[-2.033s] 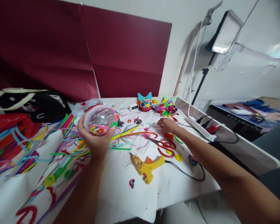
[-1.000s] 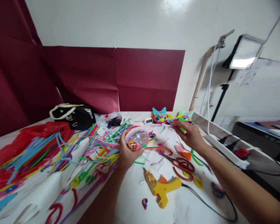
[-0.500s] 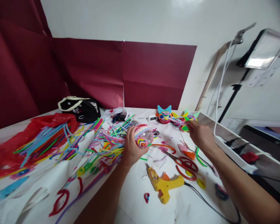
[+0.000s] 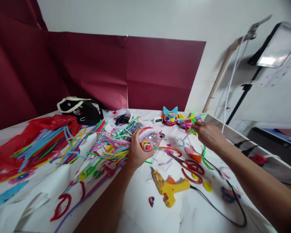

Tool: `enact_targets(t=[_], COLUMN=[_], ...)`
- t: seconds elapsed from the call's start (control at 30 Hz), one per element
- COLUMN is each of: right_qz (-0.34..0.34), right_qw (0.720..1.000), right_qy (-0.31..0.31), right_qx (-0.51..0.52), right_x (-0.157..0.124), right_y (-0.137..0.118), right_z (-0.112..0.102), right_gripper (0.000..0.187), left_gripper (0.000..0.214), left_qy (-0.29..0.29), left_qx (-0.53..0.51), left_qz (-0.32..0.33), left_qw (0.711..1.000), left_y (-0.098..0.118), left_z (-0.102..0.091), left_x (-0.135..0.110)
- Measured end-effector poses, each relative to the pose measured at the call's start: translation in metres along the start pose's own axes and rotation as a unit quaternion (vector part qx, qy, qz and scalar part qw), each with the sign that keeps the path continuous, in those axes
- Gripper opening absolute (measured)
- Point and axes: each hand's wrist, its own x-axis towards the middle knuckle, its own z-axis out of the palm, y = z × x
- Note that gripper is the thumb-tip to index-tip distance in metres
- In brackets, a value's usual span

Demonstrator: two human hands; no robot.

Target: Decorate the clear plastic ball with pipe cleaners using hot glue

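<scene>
My left hand (image 4: 137,152) is wrapped around a clear plastic ball (image 4: 149,139), partly covered with coloured pipe cleaners. A coiled pink, yellow and blue spiral shows on its near side. Out to the right, my right hand (image 4: 210,133) has its fingertips pinched together beside bright pipe-cleaner figures (image 4: 186,123). A thin pale strand (image 4: 189,137) hangs just below those fingertips; whether they grip it is unclear. Left of them stands a round figure with blue ears (image 4: 170,116). Red-handled scissors (image 4: 192,170) and a yellow glue gun (image 4: 171,187) lie between my forearms.
Loose pipe cleaners (image 4: 111,149) cover the table left of the ball, with more on a red plastic bag (image 4: 50,123). A black bag (image 4: 81,111) sits behind. The glue gun's black cord (image 4: 223,212) loops at right. A white tray (image 4: 247,145) lines the right edge.
A pink strand that stretched left from my right fingertips across the eared figure's edge is gone from there; a pale strand now hangs below them. The ball has tilted slightly in my left hand.
</scene>
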Motion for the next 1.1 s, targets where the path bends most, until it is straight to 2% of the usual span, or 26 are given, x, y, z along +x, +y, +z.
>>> enact_targets(t=[0.07,0.17,0.27,0.33,0.43,0.63,0.83,1.1], right_qz=[0.035,0.031,0.006,-0.012,-0.044,-0.094,-0.136,-0.154], right_qw=[0.994,0.953,0.911,0.896,0.890,0.871,0.876,0.886], right_qy=[0.076,0.205,0.253,0.257,0.258,0.255,0.240,0.245], right_qx=[0.074,0.221,0.326,0.362,0.374,0.410,0.396,0.361], right_x=[-0.004,-0.012,-0.022,-0.028,-0.035,-0.043,-0.041,-0.037], right_y=[0.000,-0.007,-0.023,-0.035,-0.053,-0.075,-0.080,-0.077], right_z=[-0.003,-0.012,-0.024,-0.030,-0.036,-0.036,-0.037,-0.029], right_gripper=[0.030,0.025,0.022,0.021,0.016,0.008,0.017,0.014], left_gripper=[0.100,0.101,0.101,0.099,0.098,0.098,0.099,0.099], left_qy=[-0.011,-0.024,-0.033,-0.034,-0.034,-0.030,-0.033,-0.057], left_qx=[0.008,0.018,0.017,0.016,0.019,0.027,0.041,0.059], left_qz=[0.009,0.020,0.032,0.043,0.052,0.059,0.081,0.106], left_qw=[1.000,0.999,0.999,0.998,0.998,0.997,0.995,0.991], left_y=[0.002,0.005,0.009,0.010,0.012,0.016,0.018,0.024], left_z=[-0.001,-0.002,-0.002,-0.002,-0.002,-0.004,-0.004,-0.009], left_x=[0.000,0.000,-0.001,-0.002,-0.002,-0.002,-0.003,-0.003])
